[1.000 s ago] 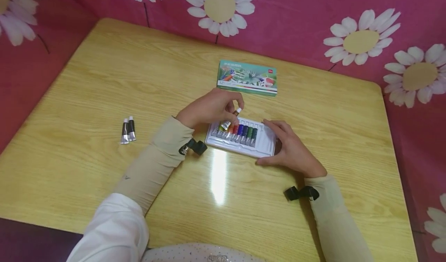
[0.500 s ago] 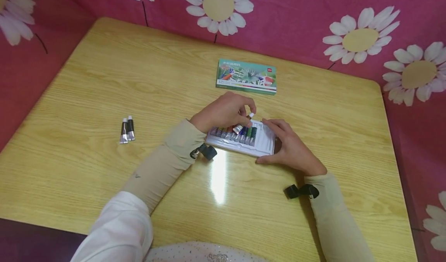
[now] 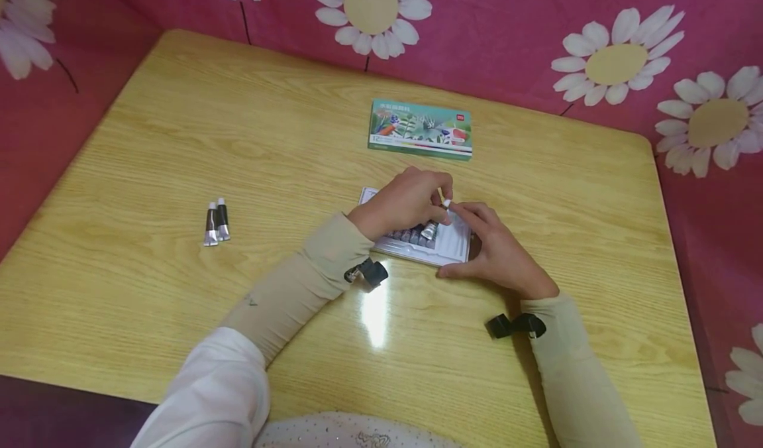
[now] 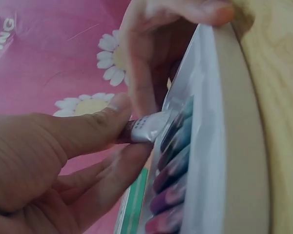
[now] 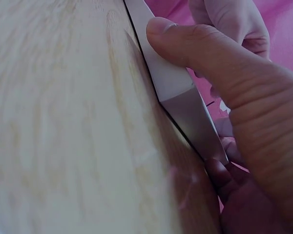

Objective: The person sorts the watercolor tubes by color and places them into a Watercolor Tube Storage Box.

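My left hand (image 3: 402, 204) pinches a small brown paint tube (image 4: 147, 127) between thumb and fingers, tilted, its white cap up. The tube's silver end is low over the right part of a white plastic paint tray (image 3: 457, 244). Several coloured paint tubes (image 4: 172, 168) lie side by side in the tray, partly hidden by the left hand in the head view. With thumb on the front wall and fingers at the far side, my right hand (image 3: 503, 256) grips the tray's right end. The thumb (image 5: 180, 44) presses the tray wall in the right wrist view.
Two dark paint tubes with white caps, one brownish (image 3: 211, 224) and one black (image 3: 223, 220), lie together on the wooden table (image 3: 286, 116) at the left. A green paint box (image 3: 420, 130) lies behind the tray. Flowered pink cloth (image 3: 489, 30) hangs at the table's back.
My left hand has carried the paint tube rightward across the row, from the tray's left half to its right part. The right hand keeps its hold on the tray.
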Demonstrator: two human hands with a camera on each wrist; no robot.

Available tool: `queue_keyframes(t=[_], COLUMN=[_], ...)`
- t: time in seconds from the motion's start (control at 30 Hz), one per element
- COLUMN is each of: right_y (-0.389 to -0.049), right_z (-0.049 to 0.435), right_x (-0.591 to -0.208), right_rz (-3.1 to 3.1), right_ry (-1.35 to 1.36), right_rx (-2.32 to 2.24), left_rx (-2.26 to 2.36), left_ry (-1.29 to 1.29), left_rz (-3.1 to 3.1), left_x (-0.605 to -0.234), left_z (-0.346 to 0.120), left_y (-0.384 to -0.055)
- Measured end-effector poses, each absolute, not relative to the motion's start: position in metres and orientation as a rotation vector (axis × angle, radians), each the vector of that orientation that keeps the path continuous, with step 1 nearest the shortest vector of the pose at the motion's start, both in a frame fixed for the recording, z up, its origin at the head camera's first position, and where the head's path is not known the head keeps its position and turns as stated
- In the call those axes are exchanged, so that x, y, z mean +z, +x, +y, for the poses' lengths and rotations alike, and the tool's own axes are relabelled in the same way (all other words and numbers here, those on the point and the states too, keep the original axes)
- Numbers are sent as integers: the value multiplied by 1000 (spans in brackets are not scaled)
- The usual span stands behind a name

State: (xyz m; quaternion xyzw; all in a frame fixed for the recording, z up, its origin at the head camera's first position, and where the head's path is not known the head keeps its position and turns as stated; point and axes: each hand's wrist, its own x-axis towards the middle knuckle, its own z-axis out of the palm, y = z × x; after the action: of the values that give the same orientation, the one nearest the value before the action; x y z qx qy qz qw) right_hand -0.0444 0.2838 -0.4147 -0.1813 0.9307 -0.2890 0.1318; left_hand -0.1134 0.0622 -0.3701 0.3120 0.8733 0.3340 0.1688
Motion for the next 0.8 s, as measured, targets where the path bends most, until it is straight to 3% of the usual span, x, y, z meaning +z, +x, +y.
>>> queue_keyframes(t=[0.8], right_y=[-45], right_z=[282], right_x=[-415], right_rz=[2703], right_ry=[-484], right_rx=[-866], left_rx=[653], left_ry=[1002], left_rz=[2622], left_x=[-385], left_z=[80], left_y=[-102])
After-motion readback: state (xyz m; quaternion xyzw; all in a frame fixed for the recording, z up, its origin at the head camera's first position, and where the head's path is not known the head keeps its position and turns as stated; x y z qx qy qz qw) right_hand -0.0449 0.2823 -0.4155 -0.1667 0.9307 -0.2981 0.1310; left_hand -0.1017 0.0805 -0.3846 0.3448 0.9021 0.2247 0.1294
